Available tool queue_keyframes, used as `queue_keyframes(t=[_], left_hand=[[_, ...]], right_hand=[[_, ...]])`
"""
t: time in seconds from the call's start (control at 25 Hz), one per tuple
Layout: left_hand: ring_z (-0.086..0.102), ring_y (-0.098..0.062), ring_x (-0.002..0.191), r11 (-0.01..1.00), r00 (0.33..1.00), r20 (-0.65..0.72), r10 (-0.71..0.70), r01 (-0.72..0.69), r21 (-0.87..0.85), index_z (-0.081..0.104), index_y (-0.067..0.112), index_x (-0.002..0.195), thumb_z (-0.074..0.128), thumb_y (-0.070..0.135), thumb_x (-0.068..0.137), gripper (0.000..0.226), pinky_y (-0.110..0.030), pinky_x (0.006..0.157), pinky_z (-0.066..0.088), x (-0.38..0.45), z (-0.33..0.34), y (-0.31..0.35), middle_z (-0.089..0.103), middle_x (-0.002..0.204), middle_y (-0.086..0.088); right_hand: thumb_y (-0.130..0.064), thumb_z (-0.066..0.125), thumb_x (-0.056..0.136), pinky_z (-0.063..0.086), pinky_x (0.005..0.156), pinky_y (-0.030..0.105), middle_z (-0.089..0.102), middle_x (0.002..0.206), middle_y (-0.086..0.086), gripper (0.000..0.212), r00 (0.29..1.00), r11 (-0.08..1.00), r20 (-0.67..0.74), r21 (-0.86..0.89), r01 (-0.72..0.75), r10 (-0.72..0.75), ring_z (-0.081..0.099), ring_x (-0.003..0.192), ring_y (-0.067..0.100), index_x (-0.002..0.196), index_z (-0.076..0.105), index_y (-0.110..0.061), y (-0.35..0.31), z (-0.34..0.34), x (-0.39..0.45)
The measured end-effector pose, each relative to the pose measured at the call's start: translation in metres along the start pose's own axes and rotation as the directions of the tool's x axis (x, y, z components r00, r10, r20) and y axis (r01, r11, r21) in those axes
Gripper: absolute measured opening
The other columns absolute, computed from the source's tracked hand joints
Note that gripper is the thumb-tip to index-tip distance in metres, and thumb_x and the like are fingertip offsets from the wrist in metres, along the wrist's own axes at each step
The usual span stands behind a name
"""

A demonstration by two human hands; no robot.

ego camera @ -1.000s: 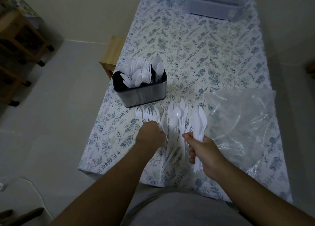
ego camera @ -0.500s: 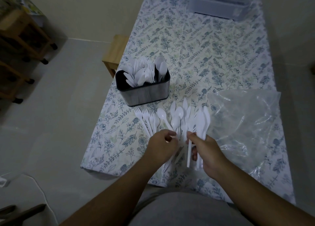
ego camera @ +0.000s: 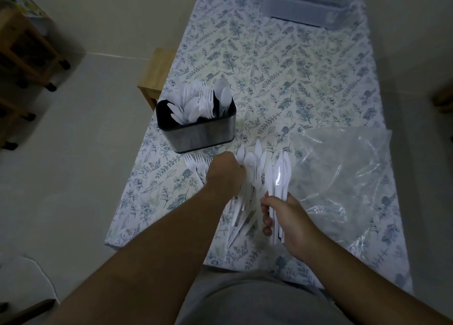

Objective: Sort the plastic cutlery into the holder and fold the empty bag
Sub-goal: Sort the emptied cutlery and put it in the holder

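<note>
Covering loose cutlery (ego camera: 247,202) on desk (ego camera: 269,67), left hand (ego camera: 224,173) hides its fingers; grip can't tell. Right hand (ego camera: 288,223) clasps knife bundle (ego camera: 278,177) beside bag (ego camera: 343,175). Holder (ego camera: 196,131) just beyond left hand.

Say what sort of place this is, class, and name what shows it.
Probably a room in a home: a table under a floral tablecloth, a small wooden stool beside it, and a clear storage box at the far end.
</note>
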State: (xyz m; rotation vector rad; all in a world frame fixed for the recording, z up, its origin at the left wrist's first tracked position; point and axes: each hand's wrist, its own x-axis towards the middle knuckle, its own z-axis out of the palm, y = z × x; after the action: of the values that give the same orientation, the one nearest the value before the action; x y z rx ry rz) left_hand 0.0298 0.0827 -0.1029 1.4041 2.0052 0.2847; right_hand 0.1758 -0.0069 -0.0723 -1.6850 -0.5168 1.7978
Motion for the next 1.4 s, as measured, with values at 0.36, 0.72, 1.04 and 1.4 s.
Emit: queue_keyframes(t=[0.36, 0.72, 1.04, 1.4], left_hand=[[0.062, -0.024, 0.072, 0.986, 0.99, 0.141, -0.012, -0.012, 0.164, 0.048, 0.012, 0.068, 0.068, 0.019, 0.083, 0.026, -0.023, 0.05, 0.041, 0.016, -0.015, 0.001, 0.056, 0.072, -0.002], [0.067, -0.016, 0.073, 0.985, 0.991, -0.016, 0.132, -0.129, 0.114, 0.066, 0.012, 0.09, 0.063, 0.026, 0.095, 0.016, -0.029, 0.064, 0.057, -0.022, -0.014, -0.019, 0.067, 0.082, -0.002], [0.069, -0.032, 0.089, 0.996, 0.998, 0.058, 0.036, -0.041, 0.08, 0.058, 0.0, 0.094, 0.063, 0.014, 0.091, 0.015, -0.031, 0.064, 0.051, -0.012, 0.002, -0.008, 0.065, 0.091, -0.015], [0.068, -0.029, 0.094, 0.947, 0.986, 0.134, 0.096, -0.132, 0.293, 0.063, 0.004, 0.098, 0.063, 0.015, 0.088, 0.015, -0.032, 0.067, 0.052, -0.02, 0.005, -0.002, 0.065, 0.096, -0.012]], right_hand=[[-0.007, 0.061, 0.093, 0.039, 0.046, 0.029, 0.055, 0.069, 0.006, 0.006, 0.999, 0.998, -0.047, -0.069, 0.004, -0.007, 0.044, 0.049, 0.017, 0.097, 0.06, -0.011, 0.0, -0.014, -0.001], [-0.029, 0.07, 0.094, 0.04, 0.048, 0.031, 0.048, 0.055, 0.001, 0.021, 0.998, 0.995, -0.045, -0.084, 0.044, -0.048, 0.044, 0.047, 0.018, 0.09, 0.063, -0.01, -0.001, -0.013, 0.0], [-0.046, 0.067, 0.093, 0.047, 0.051, 0.033, 0.053, 0.056, 0.005, 0.045, 0.996, 0.999, -0.083, -0.043, 0.028, -0.032, 0.05, 0.052, 0.022, 0.069, 0.059, -0.009, -0.009, -0.01, -0.004], [-0.039, 0.068, 0.094, 0.044, 0.049, 0.03, 0.052, 0.056, 0.002, 0.039, 0.996, 0.998, -0.077, -0.042, 0.04, -0.043, 0.046, 0.049, 0.017, 0.071, 0.06, -0.009, -0.008, -0.011, -0.007]])
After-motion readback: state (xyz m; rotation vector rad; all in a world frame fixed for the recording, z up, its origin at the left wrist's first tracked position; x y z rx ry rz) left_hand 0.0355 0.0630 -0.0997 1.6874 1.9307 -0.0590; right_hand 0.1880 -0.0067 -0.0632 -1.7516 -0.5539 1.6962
